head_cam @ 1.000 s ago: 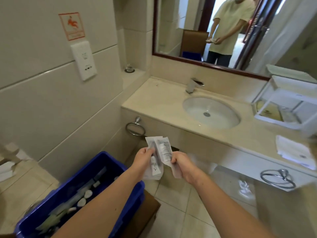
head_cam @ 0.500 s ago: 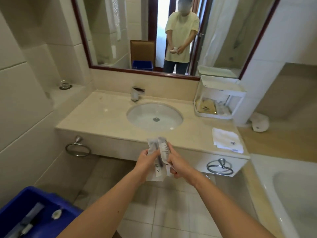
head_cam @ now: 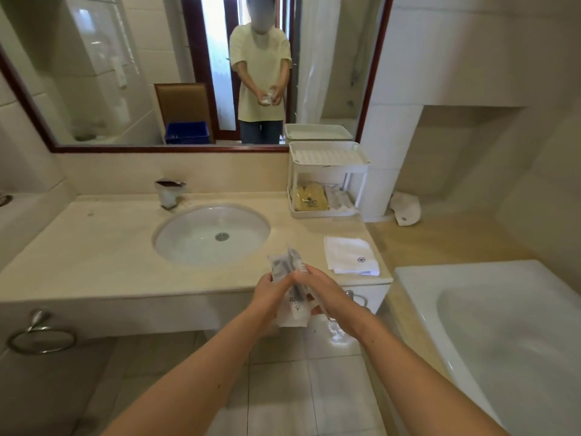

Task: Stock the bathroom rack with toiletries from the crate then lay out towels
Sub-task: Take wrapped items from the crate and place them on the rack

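Head view puts me partway, I judge: my left hand (head_cam: 271, 294) and right hand (head_cam: 327, 294) each keep a closed grip on toiletry packets (head_cam: 284, 266) above the surface (head_cam: 94, 247) edge, well short of the rack (head_cam: 328, 145), which holds a few items on its lower tier; one folded towel (head_cam: 350, 254) lies out.

No words can be read. The white packets (head_cam: 292, 305) have small dark print, too blurry to read. The folded towel (head_cam: 347, 251) has a little purple flower mark.

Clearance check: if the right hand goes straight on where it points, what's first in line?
The toiletry packets that the right hand grips, with the left hand just beyond; then probably the sink, depth unclear.
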Demonstrator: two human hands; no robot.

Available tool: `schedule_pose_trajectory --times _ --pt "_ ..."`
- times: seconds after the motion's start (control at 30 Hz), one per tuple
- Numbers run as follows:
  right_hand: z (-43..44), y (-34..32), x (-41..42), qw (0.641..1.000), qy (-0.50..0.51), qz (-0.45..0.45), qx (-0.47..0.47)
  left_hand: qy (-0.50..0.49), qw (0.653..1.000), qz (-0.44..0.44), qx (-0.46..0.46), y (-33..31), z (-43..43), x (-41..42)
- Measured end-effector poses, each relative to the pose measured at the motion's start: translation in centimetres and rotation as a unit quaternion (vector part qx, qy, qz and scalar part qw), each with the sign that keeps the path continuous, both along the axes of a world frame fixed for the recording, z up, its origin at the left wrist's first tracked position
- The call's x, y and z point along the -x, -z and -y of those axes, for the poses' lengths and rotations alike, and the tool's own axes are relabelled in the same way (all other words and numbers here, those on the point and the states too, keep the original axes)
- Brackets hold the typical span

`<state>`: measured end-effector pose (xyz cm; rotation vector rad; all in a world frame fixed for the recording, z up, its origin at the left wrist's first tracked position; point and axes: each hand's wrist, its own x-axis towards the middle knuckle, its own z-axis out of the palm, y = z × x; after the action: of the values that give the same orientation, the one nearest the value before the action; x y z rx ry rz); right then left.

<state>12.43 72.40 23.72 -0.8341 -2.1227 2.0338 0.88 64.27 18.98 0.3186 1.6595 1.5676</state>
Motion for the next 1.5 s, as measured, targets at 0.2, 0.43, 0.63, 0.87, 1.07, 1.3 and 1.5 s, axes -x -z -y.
schedule_pose_trajectory --times 0.2,0.43,0.63,0.87,1.07,1.3,1.5 --pt "-4.7 1.3 2.6 0.998 0.058 0.025 0.028 0.041 0.999 0.027 0.001 0.2 -5.3 2.6" --pt "-12.6 2.6 8.4 0.974 0.182 0.006 0.137 0.102 0.993 0.05 0.022 0.3 -12.6 9.6" --pt "-19.1 4.4 12.3 0.95 0.277 0.014 0.147 0.133 0.99 -0.005 0.05 0.4 -18.7 14.8" --pt "-23.1 5.4 15.0 0.926 0.345 0.005 0.153 0.109 0.992 -0.002 0.065 1.6 -23.3 17.9" --pt "-27.4 6.4 16.6 0.924 0.345 0.028 0.16 0.094 0.992 0.031 0.077 2.1 -26.6 19.4" --pt "-34.4 8.1 18.1 0.939 0.295 0.073 0.161 0.005 0.996 0.045 0.073 3.1 -31.6 19.6" --pt "-40.3 9.1 19.7 0.95 0.267 0.078 0.143 -0.053 0.992 0.04 0.112 3.7 -36.2 20.0"
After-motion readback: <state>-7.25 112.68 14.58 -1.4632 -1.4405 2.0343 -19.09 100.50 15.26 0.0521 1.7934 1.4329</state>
